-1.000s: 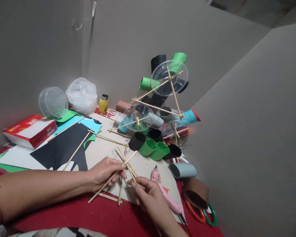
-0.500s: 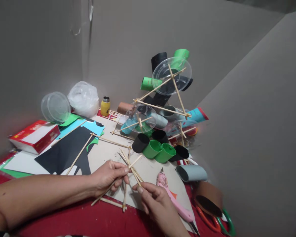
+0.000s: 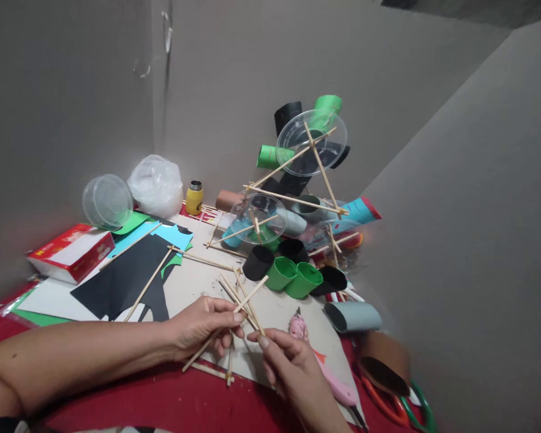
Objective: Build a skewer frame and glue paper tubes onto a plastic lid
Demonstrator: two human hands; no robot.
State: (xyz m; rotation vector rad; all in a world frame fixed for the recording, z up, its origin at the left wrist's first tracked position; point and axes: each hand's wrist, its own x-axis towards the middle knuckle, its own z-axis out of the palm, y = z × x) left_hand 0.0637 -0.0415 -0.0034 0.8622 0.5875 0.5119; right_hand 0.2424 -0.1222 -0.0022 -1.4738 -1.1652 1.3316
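I see little change: left hand (image 3: 202, 325) and right hand (image 3: 291, 367) each keep a pinching grip on sticks (image 3: 243, 297), glue gun (image 3: 334, 386) beside, green rolls (image 3: 293, 276) beyond.

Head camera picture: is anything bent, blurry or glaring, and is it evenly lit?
Head view: soft even light, faint shadows; walls bend from the wide lens; left hand, right hand and sticks fairly sharp; clear lid glints slightly; scissors at the corner smear.

Bare left forearm in from lower left edge; bare left hand (image 3: 202, 328) lower centre, fingers pinched. Bare right hand (image 3: 288, 367) up from bottom edge, thumb and forefinger pinched
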